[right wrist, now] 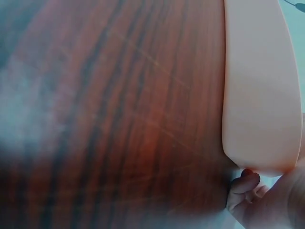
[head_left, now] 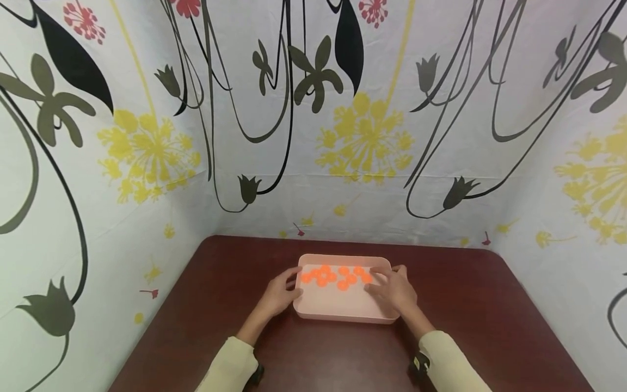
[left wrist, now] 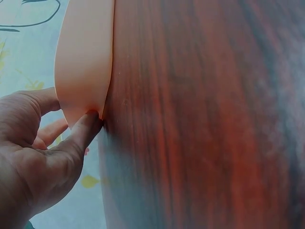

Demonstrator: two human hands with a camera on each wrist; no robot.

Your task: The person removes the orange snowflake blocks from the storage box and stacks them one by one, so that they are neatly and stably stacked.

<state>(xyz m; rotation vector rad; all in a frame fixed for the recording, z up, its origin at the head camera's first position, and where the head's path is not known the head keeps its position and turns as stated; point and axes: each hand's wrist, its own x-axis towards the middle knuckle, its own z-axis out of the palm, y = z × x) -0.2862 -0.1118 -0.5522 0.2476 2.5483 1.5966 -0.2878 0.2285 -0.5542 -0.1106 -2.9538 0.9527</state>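
A shallow pale pink tray (head_left: 338, 307) lies on the table between the two hands. Small bright orange round pieces (head_left: 343, 285) are spread over the far half of its floor, several of them touching one another. My left hand (head_left: 278, 296) holds the tray's left end, its thumb (left wrist: 86, 129) against the side wall near the table. At the right end, my right hand (head_left: 394, 291) grips over the rim, with thumb and a finger reaching inside. Curled fingers (right wrist: 245, 188) of that hand show outside the tray's corner in the right wrist view.
The dark red-brown wooden table (head_left: 235, 272) stretches out around the tray. White cloth walls (head_left: 303, 147) with printed flowers and stems stand behind it and along both sides. Each wrist carries a dark strap below a pale sleeve (head_left: 448, 359).
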